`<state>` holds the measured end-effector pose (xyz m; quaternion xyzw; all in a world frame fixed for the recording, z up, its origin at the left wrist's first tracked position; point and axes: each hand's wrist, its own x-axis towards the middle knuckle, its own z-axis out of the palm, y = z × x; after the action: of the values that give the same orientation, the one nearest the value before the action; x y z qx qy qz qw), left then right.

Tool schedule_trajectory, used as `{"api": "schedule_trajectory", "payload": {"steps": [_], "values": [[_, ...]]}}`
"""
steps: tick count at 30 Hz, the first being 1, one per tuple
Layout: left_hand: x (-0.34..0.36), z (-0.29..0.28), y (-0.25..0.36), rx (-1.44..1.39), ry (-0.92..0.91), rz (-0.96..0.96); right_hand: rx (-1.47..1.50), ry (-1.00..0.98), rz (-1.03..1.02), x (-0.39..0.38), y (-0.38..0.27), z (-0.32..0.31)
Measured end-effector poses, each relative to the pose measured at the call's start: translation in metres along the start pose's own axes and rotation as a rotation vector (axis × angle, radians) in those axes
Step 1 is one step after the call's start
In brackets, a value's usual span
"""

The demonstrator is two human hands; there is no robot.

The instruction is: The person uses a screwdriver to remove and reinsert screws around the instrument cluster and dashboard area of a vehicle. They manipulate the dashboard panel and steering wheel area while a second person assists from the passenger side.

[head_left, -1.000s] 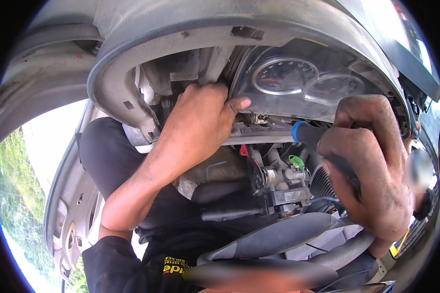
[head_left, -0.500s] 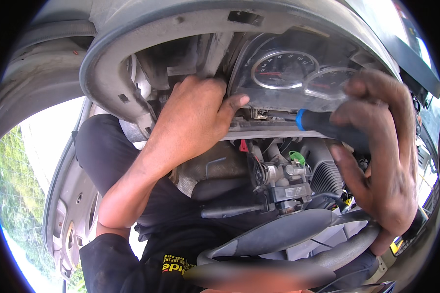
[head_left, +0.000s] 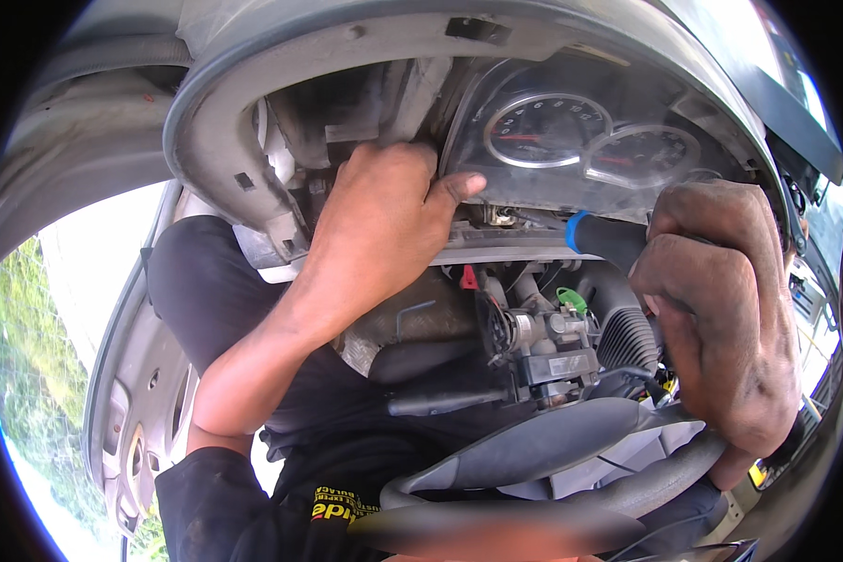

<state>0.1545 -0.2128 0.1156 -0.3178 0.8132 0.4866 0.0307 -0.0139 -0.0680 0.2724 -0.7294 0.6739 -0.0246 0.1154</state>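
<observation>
Vehicle cabin: work is at the hollow, grey plastic dashboard surround (head_left: 220, 131). Nearest the torso lies the grey padded steering wheel (head_left: 534, 450); beyond it sits the exposed grey-and-metal steering column assembly (head_left: 553, 351). Up and right of this, the right hand (head_left: 726, 290) is curled around the black-handled screwdriver with a blue collar (head_left: 618, 240). Keep the shaft aligned with the small metal fitting (head_left: 500, 215), press steadily along the axis, and turn from the wrist without levering. Long axis: nearly level, handle to the right and slightly lower; the shaft points left toward the fitting, though tip contact cannot be confirmed. Just above is the black instrument cluster with two silver-ringed dials (head_left: 548, 187). Left hand (head_left: 384, 206): fingers bent out of sight beside the cluster, thumb extended at its lower left corner; whether it grips anything cannot be told. Farthest, outside at left, is green foliage (head_left: 28, 328).
</observation>
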Motion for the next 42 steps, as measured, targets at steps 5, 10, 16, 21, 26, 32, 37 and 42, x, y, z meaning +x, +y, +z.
{"api": "schedule_trajectory", "payload": {"steps": [5, 10, 16, 21, 26, 32, 37, 42], "values": [[0.0, 0.001, 0.0, -0.004, 0.019, 0.004, 0.039, -0.099, 0.248, -0.002, -0.014, -0.002], [-0.001, 0.003, 0.001, -0.025, 0.027, -0.016, 0.047, 0.022, 0.074, 0.011, -0.018, 0.002], [0.0, 0.003, 0.003, -0.073, 0.03, -0.053, 0.065, -0.068, 0.236, 0.0, -0.016, -0.001], [-0.001, 0.005, 0.003, -0.052, 0.049, -0.031, -0.08, -0.143, 0.252, 0.001, -0.01, -0.008], [0.0, 0.01, 0.0, -0.069, 0.063, -0.019, -0.059, -0.083, 0.032, 0.001, -0.007, -0.003], [0.0, 0.009, 0.001, -0.048, 0.06, 0.002, -0.043, -0.184, 0.233, 0.004, -0.004, -0.008], [-0.001, 0.008, 0.002, -0.052, 0.053, -0.019, -0.14, -0.074, 0.201, 0.01, -0.014, -0.003], [0.0, 0.011, 0.0, -0.014, 0.084, 0.008, 0.033, -0.11, 0.219, 0.002, -0.008, -0.003]]}}
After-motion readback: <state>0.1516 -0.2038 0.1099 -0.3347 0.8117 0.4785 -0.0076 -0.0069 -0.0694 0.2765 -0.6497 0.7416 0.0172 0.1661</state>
